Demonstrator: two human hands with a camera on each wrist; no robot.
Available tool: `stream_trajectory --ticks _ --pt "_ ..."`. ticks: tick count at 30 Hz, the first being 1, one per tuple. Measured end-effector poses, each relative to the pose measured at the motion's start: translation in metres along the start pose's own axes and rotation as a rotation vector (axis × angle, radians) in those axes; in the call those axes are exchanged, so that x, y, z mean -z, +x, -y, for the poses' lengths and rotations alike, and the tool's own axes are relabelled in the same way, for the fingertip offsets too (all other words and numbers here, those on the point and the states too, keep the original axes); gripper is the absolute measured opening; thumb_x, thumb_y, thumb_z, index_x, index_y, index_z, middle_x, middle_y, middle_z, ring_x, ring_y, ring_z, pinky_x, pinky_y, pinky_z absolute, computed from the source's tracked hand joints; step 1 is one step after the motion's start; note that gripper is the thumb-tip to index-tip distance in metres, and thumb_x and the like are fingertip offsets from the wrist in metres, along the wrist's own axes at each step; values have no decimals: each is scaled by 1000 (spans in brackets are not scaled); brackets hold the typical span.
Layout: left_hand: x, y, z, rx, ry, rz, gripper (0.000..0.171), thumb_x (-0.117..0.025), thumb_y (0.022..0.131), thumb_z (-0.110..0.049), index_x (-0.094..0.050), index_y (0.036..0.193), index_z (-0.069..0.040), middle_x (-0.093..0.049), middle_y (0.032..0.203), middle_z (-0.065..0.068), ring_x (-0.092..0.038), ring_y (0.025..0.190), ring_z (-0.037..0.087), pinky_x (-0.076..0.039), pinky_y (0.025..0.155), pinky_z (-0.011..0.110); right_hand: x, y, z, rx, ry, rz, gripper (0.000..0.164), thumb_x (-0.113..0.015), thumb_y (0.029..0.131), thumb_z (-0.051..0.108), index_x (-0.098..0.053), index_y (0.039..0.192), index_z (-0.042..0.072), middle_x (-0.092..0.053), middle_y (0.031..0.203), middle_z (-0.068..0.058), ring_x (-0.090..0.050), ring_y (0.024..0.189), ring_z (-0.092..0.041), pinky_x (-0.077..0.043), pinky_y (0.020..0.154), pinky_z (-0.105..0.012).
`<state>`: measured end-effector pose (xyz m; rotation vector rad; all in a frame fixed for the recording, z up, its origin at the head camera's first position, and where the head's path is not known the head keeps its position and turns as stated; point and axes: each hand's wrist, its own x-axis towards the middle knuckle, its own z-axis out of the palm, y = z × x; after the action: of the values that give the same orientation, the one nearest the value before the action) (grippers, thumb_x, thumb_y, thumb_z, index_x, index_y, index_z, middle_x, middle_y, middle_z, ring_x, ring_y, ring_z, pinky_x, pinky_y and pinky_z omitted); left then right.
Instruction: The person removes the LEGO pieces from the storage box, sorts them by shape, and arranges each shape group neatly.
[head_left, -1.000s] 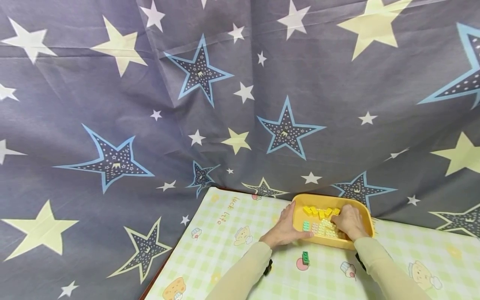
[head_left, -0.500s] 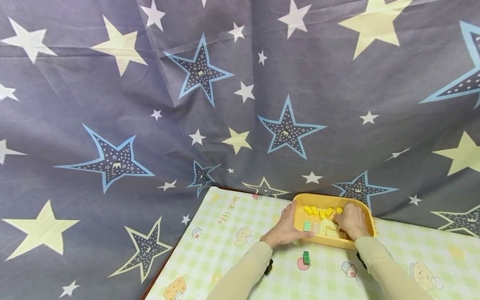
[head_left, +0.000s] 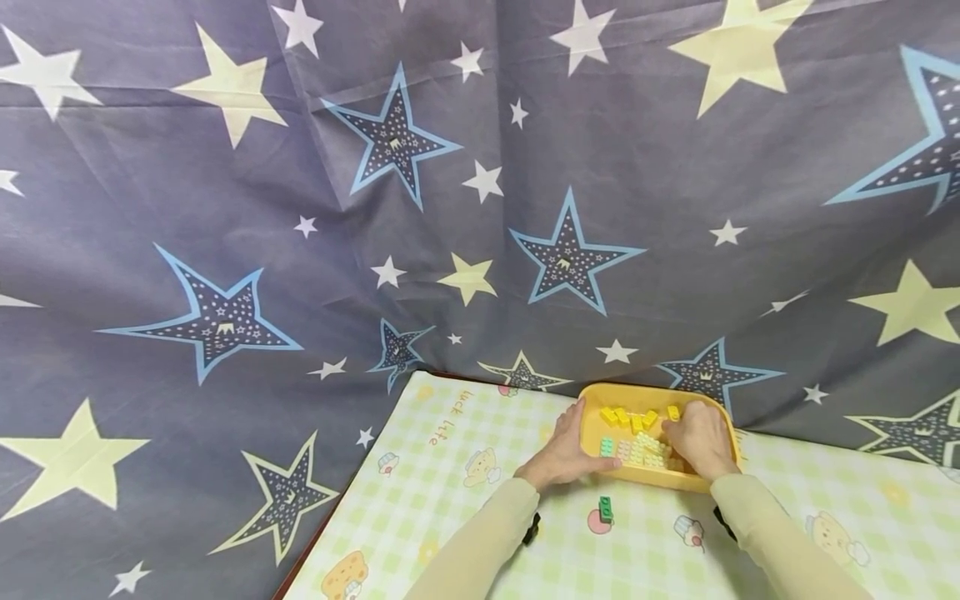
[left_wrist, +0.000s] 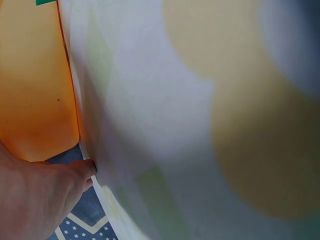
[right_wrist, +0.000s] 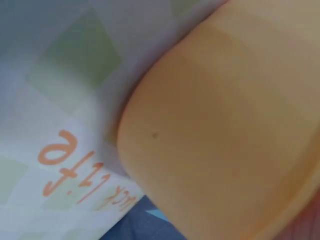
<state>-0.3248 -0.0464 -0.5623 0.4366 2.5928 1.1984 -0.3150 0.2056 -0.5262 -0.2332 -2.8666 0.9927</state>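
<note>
A yellow plastic tray (head_left: 596, 400) stands at the back of the table with toy building bricks in it. Bright yellow bricks (head_left: 637, 423) lie in its rear half; pale green (head_left: 606, 447), pink (head_left: 625, 451) and cream bricks (head_left: 655, 460) sit nearer the front. My left hand (head_left: 558, 450) grips the tray's left end, fingers along the side wall and thumb at the front rim. My right hand (head_left: 699, 437) reaches down inside the right part, fingertips by the cream bricks. I cannot tell whether it pinches one. The tray's outer wall (right_wrist: 210, 125) fills much of the right wrist view.
A dark green brick (head_left: 605, 508) lies on the table in front of the tray. The checked tablecloth (head_left: 420, 467) carries cartoon prints. A grey curtain with stars (head_left: 442, 225) hangs right behind the table's back edge.
The head view has shifted slightly. My right hand has edged a little to the right inside the tray, leaving the rightmost yellow brick more exposed. My left hand keeps its place on the tray.
</note>
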Motion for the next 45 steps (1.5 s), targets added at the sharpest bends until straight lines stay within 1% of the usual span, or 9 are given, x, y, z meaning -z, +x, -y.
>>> stream_trajectory --ticks 6,9,12,21,27,33,39,42,45 --pt "-2 1 3 -1 -3 3 130 -89 86 -56 -3 178 -26 -10 187 9 -9 174 36 -21 139 60 3 -13 9 45 -16 -13 46 -72 96 13 -54 54 12 -47 47 2 -44 44 -15 -35 47 -28" --pt "-1 1 3 -8 -2 6 130 -89 86 -56 -3 178 -26 -10 187 10 -10 174 36 -22 139 60 5 -21 16 42 -33 -16 51 -74 97 14 -48 53 14 -38 47 5 -38 45 -12 -32 47 -27" --pt "-1 1 2 -12 4 7 130 -88 86 -56 -3 178 -25 -10 186 11 -10 174 36 -22 138 60 6 -30 24 30 -42 -12 54 -76 97 16 -45 53 15 -35 49 5 -36 47 -12 -32 48 -27" --pt "3 0 -1 -15 4 12 128 -87 87 -56 -3 178 -23 -9 186 13 -9 173 39 -21 138 62 8 -61 40 94 -31 -28 47 -76 91 12 -48 54 14 -40 50 4 -38 50 -13 -31 49 -26" --pt "2 0 -1 -29 -7 5 129 -88 86 -54 -3 178 -21 -10 186 13 -10 173 40 -22 138 62 7 -79 46 99 -23 -24 47 -78 91 14 -49 55 14 -45 51 3 -40 51 -13 -33 50 -27" --pt "1 0 0 -43 -11 -3 130 -89 86 -53 -4 178 -20 -10 186 13 -10 173 39 -21 138 61 5 -94 49 97 -22 -11 38 -80 90 15 -60 58 8 -57 56 -2 -47 53 -16 -37 51 -29" --pt "1 0 -1 -47 4 -4 130 -89 86 -52 -4 178 -18 -11 186 16 -11 173 40 -22 137 63 -2 -109 51 104 0 9 27 -82 89 14 -70 68 2 -66 63 -5 -54 57 -17 -42 55 -29" --pt "1 0 -2 -45 5 -9 129 -89 86 -52 -4 178 -18 -12 185 17 -12 173 41 -22 138 63 -7 -117 51 111 20 -3 23 -82 88 11 -71 70 2 -65 62 -5 -53 55 -15 -42 53 -27" --pt "1 -1 -2 -42 11 -12 129 -89 87 -51 -5 178 -18 -12 185 17 -12 173 41 -21 138 62 -13 -124 49 118 26 -11 26 -81 88 10 -67 66 6 -59 57 -1 -50 53 -13 -38 51 -24"
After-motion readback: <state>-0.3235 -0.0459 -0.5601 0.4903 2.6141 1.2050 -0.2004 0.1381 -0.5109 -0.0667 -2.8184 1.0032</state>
